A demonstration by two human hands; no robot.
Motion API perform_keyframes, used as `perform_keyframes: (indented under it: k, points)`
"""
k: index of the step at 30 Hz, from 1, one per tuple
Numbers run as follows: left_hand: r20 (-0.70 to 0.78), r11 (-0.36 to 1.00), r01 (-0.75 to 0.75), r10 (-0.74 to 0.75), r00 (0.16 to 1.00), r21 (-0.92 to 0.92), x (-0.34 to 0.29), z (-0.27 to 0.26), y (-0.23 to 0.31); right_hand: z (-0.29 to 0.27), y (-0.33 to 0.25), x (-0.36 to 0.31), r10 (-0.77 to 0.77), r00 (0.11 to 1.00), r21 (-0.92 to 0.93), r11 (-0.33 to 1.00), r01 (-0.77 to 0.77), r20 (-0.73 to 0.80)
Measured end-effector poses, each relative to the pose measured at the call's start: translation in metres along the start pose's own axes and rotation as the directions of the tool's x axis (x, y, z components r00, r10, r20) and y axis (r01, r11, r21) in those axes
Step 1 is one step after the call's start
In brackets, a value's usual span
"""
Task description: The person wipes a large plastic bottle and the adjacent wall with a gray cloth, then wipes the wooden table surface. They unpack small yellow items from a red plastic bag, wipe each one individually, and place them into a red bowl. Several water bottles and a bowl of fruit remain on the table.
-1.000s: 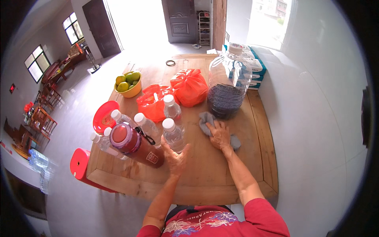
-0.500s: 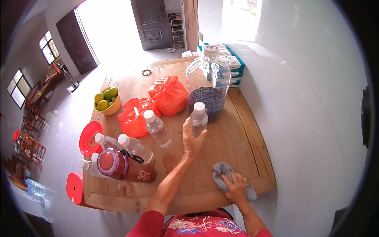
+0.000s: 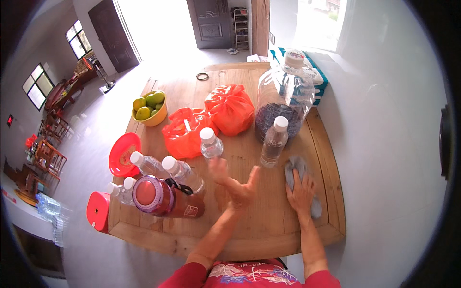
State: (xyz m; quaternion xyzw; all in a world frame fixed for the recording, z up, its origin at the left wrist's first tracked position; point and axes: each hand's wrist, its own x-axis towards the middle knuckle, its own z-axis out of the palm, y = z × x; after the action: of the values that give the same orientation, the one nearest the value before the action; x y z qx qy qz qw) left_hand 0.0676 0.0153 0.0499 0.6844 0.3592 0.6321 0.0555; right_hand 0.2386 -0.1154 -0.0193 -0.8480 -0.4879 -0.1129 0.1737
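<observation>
Over the middle of the wooden table (image 3: 269,216) is my left hand (image 3: 237,189), its fingers spread and somewhat blurred, with nothing held. Its fingertips come close to a clear bottle with a white cap (image 3: 212,148); I cannot tell whether they touch it. Another clear capped bottle (image 3: 272,146) stands apart from that hand, in front of a large clear jug (image 3: 283,103) with dark contents. My right hand (image 3: 302,194) presses a grey cloth (image 3: 314,206) onto the tabletop near the right edge, fingers over its top.
Two red plastic bags (image 3: 230,111) sit at mid table, beside a yellow bowl (image 3: 161,115) of green fruit. At the left are a red plate (image 3: 117,161), a maroon flask (image 3: 168,204) and several clear bottles (image 3: 185,175). Teal-and-white packs (image 3: 317,77) lie behind the jug, along the wall.
My left hand has let go of the clear bottle, which now stands near the jug, and has moved toward another bottle. My right hand has slid the cloth forward. The view has shifted.
</observation>
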Motion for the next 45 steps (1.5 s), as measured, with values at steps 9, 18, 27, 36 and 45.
perform_keyframes:
  k: [9, 18, 27, 36, 45]
  points:
    - [-0.015, 0.946, 0.318, -0.319, 0.948, -0.062, 0.032, 0.001, -0.044, 0.022, -0.001, 0.080, -0.084, 0.993, 0.055, 0.995, 0.088, -0.079]
    - [0.155, 0.958, 0.233, -0.208, 0.966, -0.167, 0.000, -0.005, 0.001, -0.017, 0.013, -0.014, -0.260, 0.965, 0.114, 0.960, 0.255, 0.033]
    - [0.323, 0.879, 0.148, 0.007, 0.946, -0.452, -0.033, 0.059, 0.078, -0.076, 0.044, -0.123, -0.128, 0.988, 0.020, 0.992, 0.126, 0.086]
    - [0.244, 0.894, 0.147, -0.044, 0.969, -0.422, -0.017, 0.135, 0.087, -0.080, 0.053, -0.131, -0.091, 0.993, 0.030, 0.996, 0.089, 0.079]
    - [0.150, 0.962, 0.016, 0.026, 0.988, -0.274, -0.031, 0.144, 0.095, -0.076, 0.054, -0.133, -0.063, 0.987, 0.011, 0.998, 0.062, 0.145]
